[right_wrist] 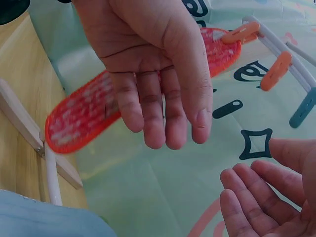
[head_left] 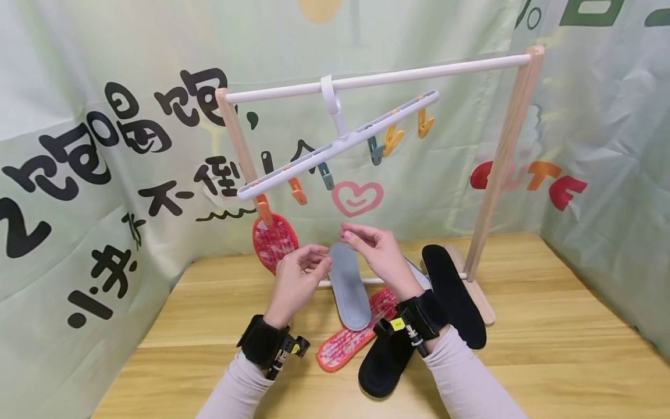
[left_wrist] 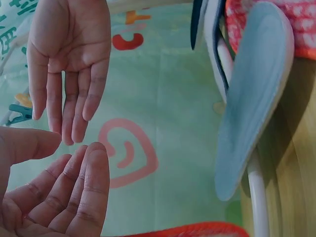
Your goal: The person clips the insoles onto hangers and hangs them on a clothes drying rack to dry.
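My left hand [head_left: 296, 280] and right hand [head_left: 386, 256] are both raised in front of the rack, fingers loosely bent and nothing between them. A grey-blue insole [head_left: 350, 291] shows between the hands in the head view; the left wrist view puts this insole [left_wrist: 256, 94] apart from both, tilted by the lower white bar. Above, a white clip hanger [head_left: 342, 139] slants down to the left. From its left end an orange clothespin [head_left: 264, 212] holds a red patterned insole [head_left: 274, 237]. Several more clothespins dangle without anything in them, such as a teal one [head_left: 325, 176].
The hanger hooks over the white top rail [head_left: 419, 74] of a wooden rack. Below lie another red insole [head_left: 340, 349], a black insole [head_left: 454, 297] by the right post [head_left: 497, 174] and a second black one [head_left: 384, 366] under the right wrist. A printed cloth hangs behind.
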Tool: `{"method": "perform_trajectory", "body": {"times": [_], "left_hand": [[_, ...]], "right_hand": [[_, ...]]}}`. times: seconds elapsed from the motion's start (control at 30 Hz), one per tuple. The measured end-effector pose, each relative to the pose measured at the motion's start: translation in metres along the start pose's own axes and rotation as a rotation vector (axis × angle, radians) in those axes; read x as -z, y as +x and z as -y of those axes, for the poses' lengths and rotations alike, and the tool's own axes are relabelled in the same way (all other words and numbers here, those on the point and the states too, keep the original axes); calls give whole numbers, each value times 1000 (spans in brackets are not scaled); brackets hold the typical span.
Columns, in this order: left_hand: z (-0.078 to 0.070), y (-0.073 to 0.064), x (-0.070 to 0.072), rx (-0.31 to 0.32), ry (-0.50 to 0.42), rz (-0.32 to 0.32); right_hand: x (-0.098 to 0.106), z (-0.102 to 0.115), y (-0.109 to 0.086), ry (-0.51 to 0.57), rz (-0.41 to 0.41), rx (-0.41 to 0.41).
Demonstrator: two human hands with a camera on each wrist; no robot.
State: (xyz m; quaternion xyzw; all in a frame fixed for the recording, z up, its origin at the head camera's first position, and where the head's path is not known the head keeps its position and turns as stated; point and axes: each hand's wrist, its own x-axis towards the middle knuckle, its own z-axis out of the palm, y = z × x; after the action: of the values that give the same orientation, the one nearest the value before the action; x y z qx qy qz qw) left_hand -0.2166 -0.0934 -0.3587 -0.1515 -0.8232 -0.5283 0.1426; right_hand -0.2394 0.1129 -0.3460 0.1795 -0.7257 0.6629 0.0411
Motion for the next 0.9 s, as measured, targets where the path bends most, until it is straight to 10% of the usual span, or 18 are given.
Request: {"method": "perform_trajectory", "body": {"times": [0.9], "left_hand": [[29, 6, -3, 69, 85, 40]], "right_hand": [[14, -26, 7, -321, 119, -122]]}}
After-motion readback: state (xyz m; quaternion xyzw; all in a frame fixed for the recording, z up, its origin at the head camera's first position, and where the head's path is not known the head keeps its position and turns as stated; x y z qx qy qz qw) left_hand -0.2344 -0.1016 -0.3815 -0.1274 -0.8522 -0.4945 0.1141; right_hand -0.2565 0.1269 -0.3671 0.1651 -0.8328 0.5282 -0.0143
